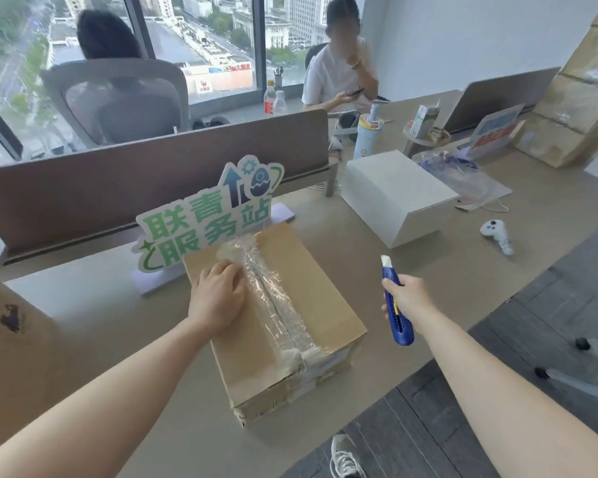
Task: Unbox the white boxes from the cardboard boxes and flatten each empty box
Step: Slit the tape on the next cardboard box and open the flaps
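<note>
Cardboard box [277, 322] sits taped shut near our edge of the desk [463, 270]; our left hand [218, 298] rests flat on its lid, fingers straight and together beside the tape seam [277, 298]; our right hand [406, 298] curls around a blue box cutter [396, 305], off the box; white box [394, 194] further back.

Daylight came in through the windows [201, 46] far beyond the left hand [218, 298], flat and bright, washing the city outside pale. The desk [463, 270] was evenly lit, with only soft, faint shadows under the left hand and along the near side of the cardboard box [290, 326]. Clear tape [277, 298] just right of that hand threw back white glare. Straight lines bowed toward the frame edges, and the corners were smeared and soft.
</note>
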A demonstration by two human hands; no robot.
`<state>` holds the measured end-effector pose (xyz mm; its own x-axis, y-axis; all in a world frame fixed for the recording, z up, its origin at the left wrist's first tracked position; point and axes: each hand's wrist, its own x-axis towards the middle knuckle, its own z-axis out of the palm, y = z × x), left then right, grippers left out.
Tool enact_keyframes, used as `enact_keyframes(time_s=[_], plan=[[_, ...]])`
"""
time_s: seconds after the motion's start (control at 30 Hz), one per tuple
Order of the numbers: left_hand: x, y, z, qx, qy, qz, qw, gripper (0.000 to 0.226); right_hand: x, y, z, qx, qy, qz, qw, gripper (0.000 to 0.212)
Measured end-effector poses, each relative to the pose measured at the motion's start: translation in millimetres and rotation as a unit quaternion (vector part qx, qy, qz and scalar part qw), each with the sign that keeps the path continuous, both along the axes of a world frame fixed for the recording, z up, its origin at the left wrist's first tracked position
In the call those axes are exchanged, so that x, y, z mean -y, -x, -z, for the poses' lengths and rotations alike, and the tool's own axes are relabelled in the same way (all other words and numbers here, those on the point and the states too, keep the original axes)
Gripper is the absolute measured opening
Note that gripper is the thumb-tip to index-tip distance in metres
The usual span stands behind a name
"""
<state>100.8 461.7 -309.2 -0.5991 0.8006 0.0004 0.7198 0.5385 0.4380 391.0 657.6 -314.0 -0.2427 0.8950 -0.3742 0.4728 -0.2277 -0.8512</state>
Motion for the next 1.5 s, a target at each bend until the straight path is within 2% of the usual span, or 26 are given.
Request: enact_keyframes(time_s=[0.17,0.3,0.47,0.73,0.87,0.93,1.03,1.1,1.13,1.2,1.3,1.37,1.5], plan=[[-39,12,-2,-0.005,0.045,-0.094,0.995,0.041,-74,17,54,0.114,-0.010,-0.110,0.987,0.009],[-58,20,-1,-0.016,0.082,-0.141,0.987,0.048,-116,38,88,0.198,-0.038,-0.184,0.962,0.019],[-67,22,6,-0.034,0.107,-0.193,0.975,0.054,-155,53,111,0.232,-0.044,-0.226,0.945,0.018],[-79,40,7,-0.038,0.129,-0.223,0.966,0.044,-169,49,129,0.253,-0.074,-0.215,0.940,0.018],[-75,43,13,-0.020,0.097,-0.225,0.969,0.041,-160,49,117,0.335,-0.154,-0.195,0.909,0.032],[-73,43,13,-0.017,0.087,-0.225,0.970,0.040,-147,69,95,0.286,-0.211,-0.180,0.917,0.029],[-73,42,12,-0.008,0.076,-0.226,0.971,0.038,-112,130,47,0.091,-0.279,-0.223,0.929,0.019],[-71,42,12,-0.003,0.072,-0.223,0.972,0.038,-82,175,15,0.003,-0.320,-0.300,0.899,0.026],[-70,42,12,0.000,0.070,-0.223,0.972,0.038,-66,195,4,-0.011,-0.329,-0.355,0.875,0.031],[-67,44,12,0.009,0.066,-0.221,0.973,0.039,-43,227,-8,0.037,-0.317,-0.464,0.827,0.042],[-65,47,12,0.038,0.040,-0.227,0.972,0.041,-31,255,-9,0.172,-0.303,-0.532,0.772,0.048],[-65,50,13,0.057,0.016,-0.234,0.970,0.041,-30,262,-6,0.177,-0.294,-0.530,0.775,0.043],[-66,55,14,0.084,-0.016,-0.254,0.964,0.032,-32,263,0,0.098,-0.284,-0.499,0.813,0.028]])
